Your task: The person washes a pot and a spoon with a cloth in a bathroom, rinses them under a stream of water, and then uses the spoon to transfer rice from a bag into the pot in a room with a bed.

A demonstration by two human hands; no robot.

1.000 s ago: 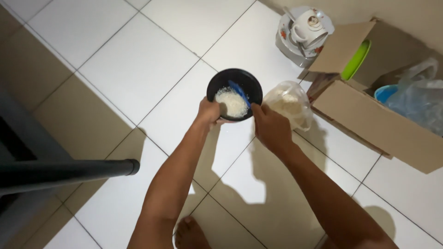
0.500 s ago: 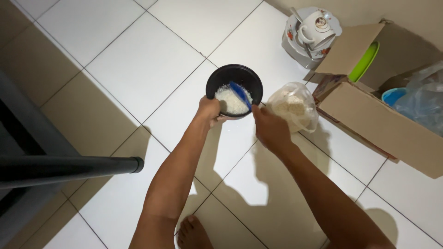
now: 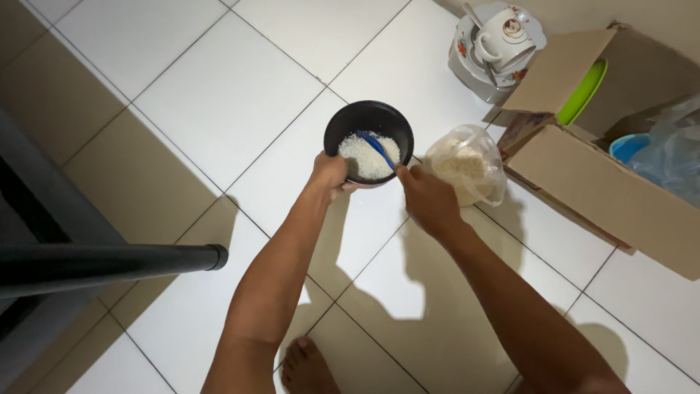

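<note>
A home: white floor tiles (image 3: 219,95), stacked crockery (image 3: 499,40), cardboard box (image 3: 605,182).

We see a black bowl (image 3: 369,120) holding white rice (image 3: 368,156), with a blue scoop (image 3: 376,147) lying in it. The floor (image 3: 219,102) is white tile with grey grout lines. A clear bag (image 3: 467,164) shows pale grains. The cardboard box (image 3: 598,182) is brown; inside are a lime-green plate (image 3: 581,93) and a light-blue container (image 3: 628,147). The white cup (image 3: 503,33) sits on floral-patterned dishes (image 3: 467,51).
</note>
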